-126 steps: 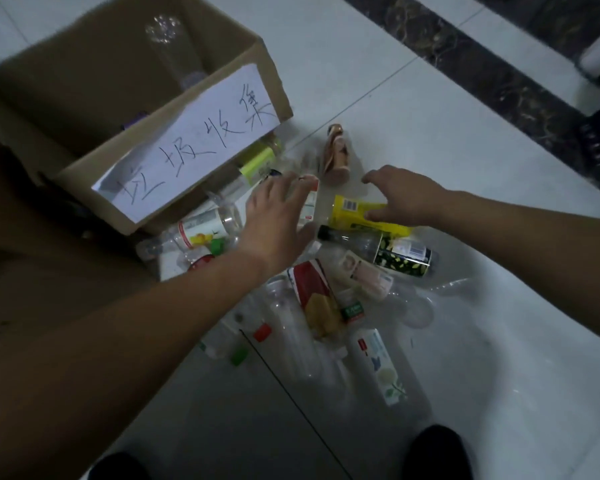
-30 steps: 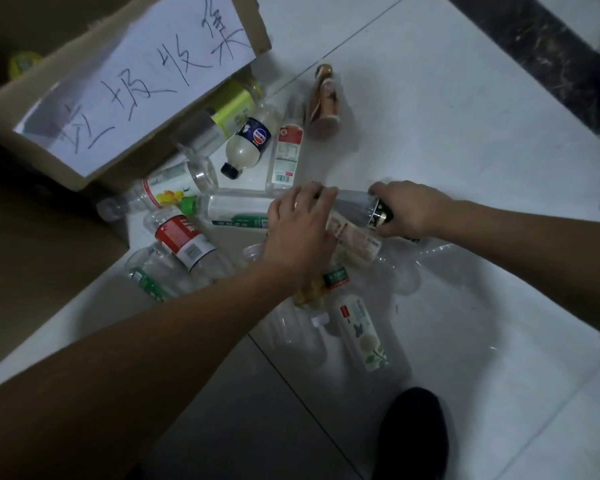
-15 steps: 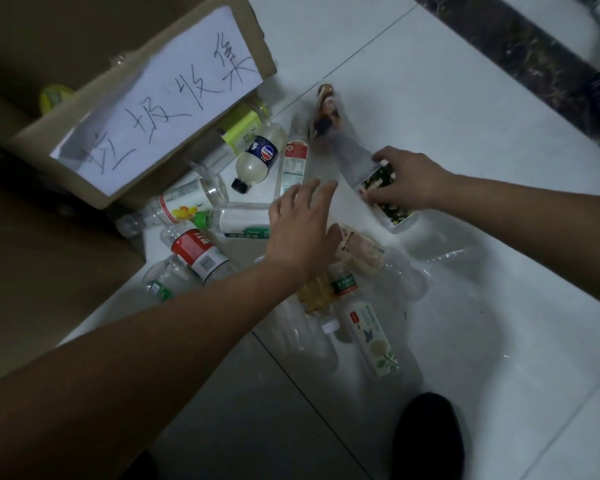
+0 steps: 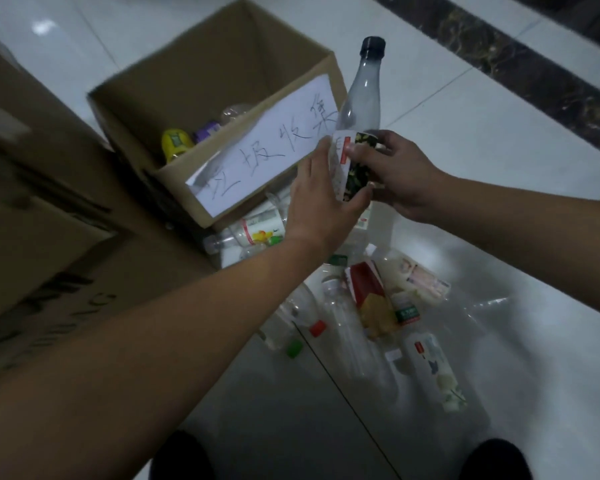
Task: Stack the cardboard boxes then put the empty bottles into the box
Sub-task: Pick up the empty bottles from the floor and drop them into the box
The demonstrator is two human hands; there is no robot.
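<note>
Left hand [image 4: 321,202] and right hand [image 4: 400,178] both grip the upright black-capped bottle [image 4: 361,95] beside the cardboard box [image 4: 194,64]

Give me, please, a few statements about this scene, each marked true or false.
1. The right hand holds the black-capped bottle cap up. True.
2. The open box is empty. False: a yellow container and other items lie inside.
3. The left hand rests flat on the floor. False: it is raised against the black-capped bottle's label.
4. Loose bottles lie on the floor. True.
</note>
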